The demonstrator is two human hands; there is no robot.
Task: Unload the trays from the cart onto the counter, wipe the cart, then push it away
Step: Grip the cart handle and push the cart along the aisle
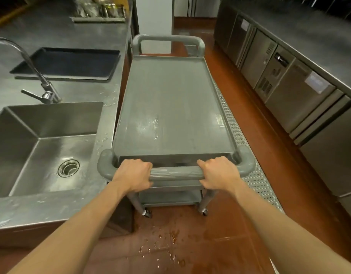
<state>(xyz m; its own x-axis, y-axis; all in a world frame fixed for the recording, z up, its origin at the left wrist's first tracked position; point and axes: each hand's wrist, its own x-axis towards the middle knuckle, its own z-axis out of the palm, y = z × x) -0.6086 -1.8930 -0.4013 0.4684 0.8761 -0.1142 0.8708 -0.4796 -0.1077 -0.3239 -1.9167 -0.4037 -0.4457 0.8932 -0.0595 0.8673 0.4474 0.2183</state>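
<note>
A grey plastic cart (pixel 170 99) stands in the aisle in front of me, its top shelf bare with a few wet streaks. My left hand (pixel 134 175) and my right hand (pixel 220 173) both grip the cart's near handle (pixel 176 173), one toward each end. A stack of dark trays (pixel 69 63) lies on the steel counter (pixel 103 42) to the left of the cart. The cart's lower shelves are mostly hidden under the top.
A steel sink (pixel 46 147) with a curved tap (pixel 32 70) is at my left. Steel under-counter fridges (pixel 289 91) line the right. A perforated floor drain (pixel 247 155) runs beside the cart. Water drops (pixel 166 246) lie on the red floor. A tray of wrapped items (pixel 99 11) sits far back.
</note>
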